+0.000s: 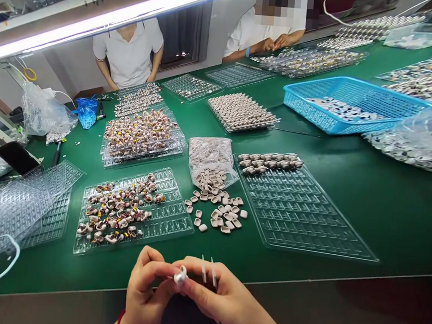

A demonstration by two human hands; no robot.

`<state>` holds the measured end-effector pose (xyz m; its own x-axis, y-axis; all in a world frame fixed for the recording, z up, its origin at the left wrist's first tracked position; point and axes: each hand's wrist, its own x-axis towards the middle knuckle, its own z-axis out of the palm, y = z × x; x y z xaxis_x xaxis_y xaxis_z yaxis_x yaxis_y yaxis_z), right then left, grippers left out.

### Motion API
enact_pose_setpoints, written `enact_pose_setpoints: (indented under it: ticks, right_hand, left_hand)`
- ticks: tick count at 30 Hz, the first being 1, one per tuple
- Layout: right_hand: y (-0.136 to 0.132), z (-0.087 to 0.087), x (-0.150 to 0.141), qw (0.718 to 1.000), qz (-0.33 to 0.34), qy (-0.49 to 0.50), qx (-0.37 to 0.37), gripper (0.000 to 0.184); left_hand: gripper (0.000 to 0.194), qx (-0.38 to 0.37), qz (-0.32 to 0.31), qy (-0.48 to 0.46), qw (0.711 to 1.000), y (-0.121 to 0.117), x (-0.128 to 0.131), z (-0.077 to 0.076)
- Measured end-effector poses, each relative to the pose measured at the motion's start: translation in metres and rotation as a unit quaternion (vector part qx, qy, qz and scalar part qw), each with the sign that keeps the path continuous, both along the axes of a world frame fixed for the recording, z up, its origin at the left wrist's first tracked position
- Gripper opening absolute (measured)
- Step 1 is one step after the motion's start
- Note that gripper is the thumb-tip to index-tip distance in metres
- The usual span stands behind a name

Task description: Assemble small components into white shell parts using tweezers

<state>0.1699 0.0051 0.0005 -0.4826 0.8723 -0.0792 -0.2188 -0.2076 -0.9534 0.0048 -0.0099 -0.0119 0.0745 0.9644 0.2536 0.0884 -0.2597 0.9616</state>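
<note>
My left hand (146, 289) and right hand (224, 295) are both closed, pinching one small pale shell (180, 276) between fingertips, in front of the table edge. Risk: tweezers (208, 271) lodged in the right hand could scratch the shell, causing rejection.

No readable text, label or number (not even a brand) shows anywhere.

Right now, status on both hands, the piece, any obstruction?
Left hand and right hand pinching small pale piece. White prongs between right fingers. Fingertips partly cover piece.
</note>
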Motion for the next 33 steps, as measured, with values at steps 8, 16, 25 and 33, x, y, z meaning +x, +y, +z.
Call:
enact_pose_setpoints:
  ticks: [8,16,25,33]
  right_hand:
    - [-0.005,-0.006,0.001,0.993,-0.015,-0.042,0.105,0.039]
    - [-0.021,-0.01,-0.005,0.934,-0.131,-0.085,0.32,0.023]
    - [-0.027,-0.015,-0.005,0.917,-0.155,-0.082,0.358,0.025]
    - [-0.018,-0.021,0.006,0.877,-0.192,-0.197,0.392,0.025]
  left_hand:
    - [0.028,0.071,-0.064,0.062,0.994,-0.002,-0.01,-0.003]
    - [0.045,0.135,-0.137,0.087,0.977,-0.001,-0.002,0.005]
    - [0.045,0.16,-0.16,0.127,0.966,-0.001,-0.003,0.01]
    - [0.03,-0.025,-0.064,0.139,0.988,-0.006,0.002,0.01]
